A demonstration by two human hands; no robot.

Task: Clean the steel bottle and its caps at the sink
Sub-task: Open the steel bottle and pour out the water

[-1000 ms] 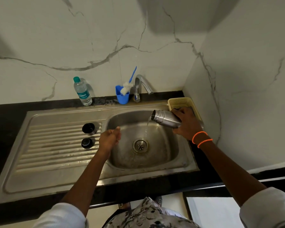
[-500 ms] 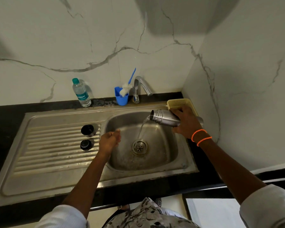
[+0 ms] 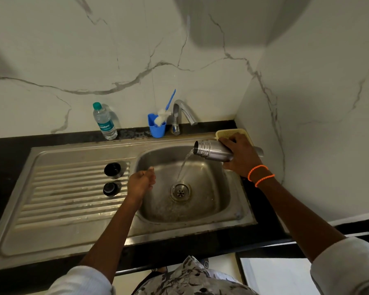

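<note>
- Your right hand (image 3: 241,155) reaches over the right rim of the sink (image 3: 241,201), arm stretched forward, two orange bands (image 3: 261,175) on the wrist.
- Its grip is wrapped round the bottle (image 3: 213,150), fingers curled over the top of the body.
- The bottle lies tipped on its side above the sink's back right corner, mouth pointing left and a little down.
- Water (image 3: 184,165) pours from the mouth in a thin stream and lands near the drain (image 3: 180,192).
- Your left hand (image 3: 142,182) hangs over the sink's left edge, forearm coming up from below, wrist bent.
- Its grip holds nothing; the fingers are loosely curled, tips pointing toward the basin.
- Two black caps (image 3: 112,169) stand on the ribbed drainboard just left of the sink, one behind the other, both apart from your left hand.
- Behind the sink stand a tap (image 3: 182,112), a blue cup (image 3: 157,127) with a brush (image 3: 165,112), and farther left a plastic water bottle (image 3: 104,122).
- A yellow tray (image 3: 232,133) sits at the sink's back right corner, partly under your right hand.
</note>
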